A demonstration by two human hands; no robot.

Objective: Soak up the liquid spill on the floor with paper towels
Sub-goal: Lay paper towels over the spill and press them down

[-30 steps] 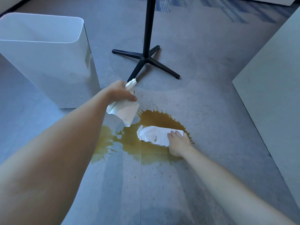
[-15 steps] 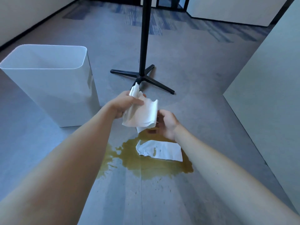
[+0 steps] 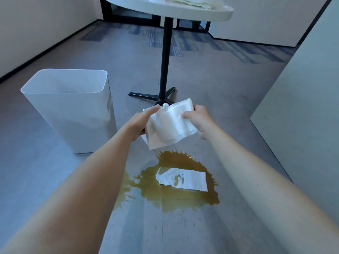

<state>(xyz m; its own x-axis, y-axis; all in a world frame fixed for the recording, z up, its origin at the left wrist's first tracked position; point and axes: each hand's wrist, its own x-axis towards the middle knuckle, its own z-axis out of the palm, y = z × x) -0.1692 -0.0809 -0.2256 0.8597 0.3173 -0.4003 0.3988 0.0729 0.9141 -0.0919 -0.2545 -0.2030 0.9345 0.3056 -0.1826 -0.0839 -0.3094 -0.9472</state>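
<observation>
The brown spill (image 3: 170, 162) on the floor (image 3: 238, 110) is mostly unsoaked. One towel (image 3: 190, 180) lies in its middle, barely stained. Above its far edge my left hand (image 3: 141, 121) and right hand (image 3: 200, 120) each pinch folded towels (image 3: 170, 125), not yet laid down. A bin (image 3: 73, 116) stands far left.

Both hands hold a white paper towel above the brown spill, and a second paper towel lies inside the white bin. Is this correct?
Not quite: in the head view the second white paper towel lies on the brown liquid spill, not inside the white plastic bin. The rest holds: left hand and right hand hold a folded white paper towel above the spill.
</observation>
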